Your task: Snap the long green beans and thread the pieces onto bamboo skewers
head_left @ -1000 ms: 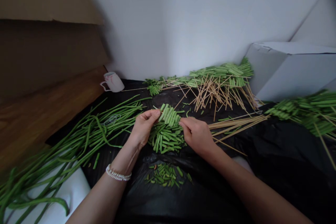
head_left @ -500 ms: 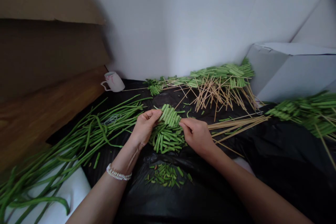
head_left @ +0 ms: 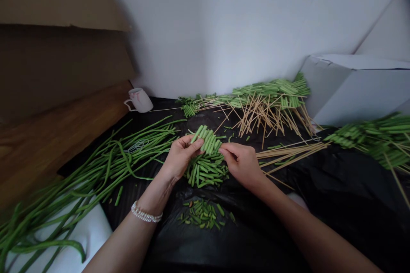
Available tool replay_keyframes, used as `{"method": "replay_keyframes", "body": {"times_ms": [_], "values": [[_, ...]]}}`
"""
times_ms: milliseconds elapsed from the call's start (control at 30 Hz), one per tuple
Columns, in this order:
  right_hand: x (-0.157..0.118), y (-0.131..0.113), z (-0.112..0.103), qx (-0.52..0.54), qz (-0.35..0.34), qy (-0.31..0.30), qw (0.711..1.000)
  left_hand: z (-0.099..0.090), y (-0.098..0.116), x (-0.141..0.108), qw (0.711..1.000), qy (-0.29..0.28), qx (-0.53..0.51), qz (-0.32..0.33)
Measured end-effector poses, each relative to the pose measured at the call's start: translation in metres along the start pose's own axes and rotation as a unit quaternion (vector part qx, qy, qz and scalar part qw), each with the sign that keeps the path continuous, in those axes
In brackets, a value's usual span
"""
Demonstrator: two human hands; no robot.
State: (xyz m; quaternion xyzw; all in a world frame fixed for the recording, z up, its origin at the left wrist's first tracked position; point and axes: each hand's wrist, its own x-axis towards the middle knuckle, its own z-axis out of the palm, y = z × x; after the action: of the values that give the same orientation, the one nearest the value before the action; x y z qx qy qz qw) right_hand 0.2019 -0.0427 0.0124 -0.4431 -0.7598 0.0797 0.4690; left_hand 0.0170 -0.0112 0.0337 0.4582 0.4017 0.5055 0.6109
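Between my hands is a row of cut green bean pieces (head_left: 209, 140), packed side by side as on a skewer. My left hand (head_left: 182, 155) pinches the row's left end, thumb on top. My right hand (head_left: 241, 164) is closed at the row's right end, where a skewer end would be; the skewer itself is mostly hidden by the fingers. Right below the row lies a heap of loose cut bean pieces (head_left: 206, 171). Nearer me is a small pile of trimmed bean ends (head_left: 205, 214).
Long uncut beans (head_left: 105, 170) spread over the left side, partly on a white surface. Bare skewers (head_left: 291, 154) lie at right. Finished bean skewers (head_left: 272, 89) are stacked along the wall, with more skewered beans (head_left: 371, 134) far right. A mug (head_left: 140, 100) and a white box (head_left: 355, 81) stand behind.
My left hand has shifted slightly right along the bean row, its thumb now lying over the pieces. My right hand has hardly moved.
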Motion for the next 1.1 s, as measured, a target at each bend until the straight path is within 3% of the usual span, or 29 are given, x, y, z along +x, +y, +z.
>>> {"method": "replay_keyframes", "body": {"times_ms": [200,767,933,1100], "values": [[-0.0001,-0.0006,0.0007,-0.002,0.015,-0.007,1.000,0.0069,-0.0031,-0.0044,1.000,-0.014,0.001,-0.013],[0.0026,-0.0025,-0.0028,0.039,0.050,-0.040,0.997,0.0082,-0.0031,-0.0064,0.998,-0.023,0.046,0.028],[0.0019,0.0003,-0.0011,0.017,0.033,-0.046,0.998,0.0098,-0.0030,-0.0056,0.999,-0.007,0.036,0.032],[0.0024,0.0071,-0.0034,-0.067,0.014,-0.062,0.996,0.0037,-0.0006,0.0020,0.996,0.054,-0.031,0.064]]}}
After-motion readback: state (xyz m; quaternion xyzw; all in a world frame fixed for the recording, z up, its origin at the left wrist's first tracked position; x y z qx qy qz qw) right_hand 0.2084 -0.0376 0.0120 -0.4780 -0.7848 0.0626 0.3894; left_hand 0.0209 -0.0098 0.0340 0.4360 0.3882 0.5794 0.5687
